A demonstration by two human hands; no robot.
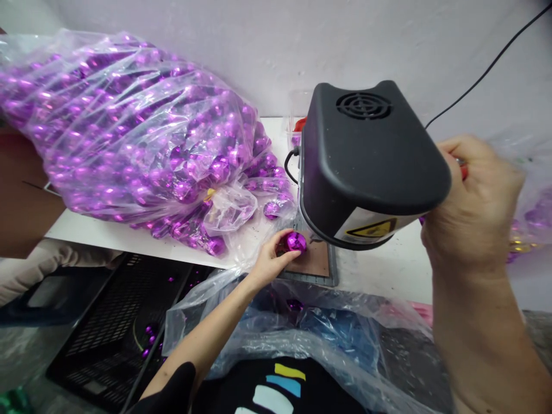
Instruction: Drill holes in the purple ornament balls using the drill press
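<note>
Left hand (272, 259) pinches purple ball (296, 241), ball-wide | right hand (476, 198) curled beside black machine (371, 158), hold hidden | best: steady ball, hand clear!

Black top (332, 382), black left sleeve (173, 391), yellow, blue and white printed bars (284, 386), bare forearms (478, 322).

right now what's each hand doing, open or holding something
Left hand: holding a purple ball between thumb and fingers.
Right hand: closed around something red, mostly hidden, beside the black machine.
</note>
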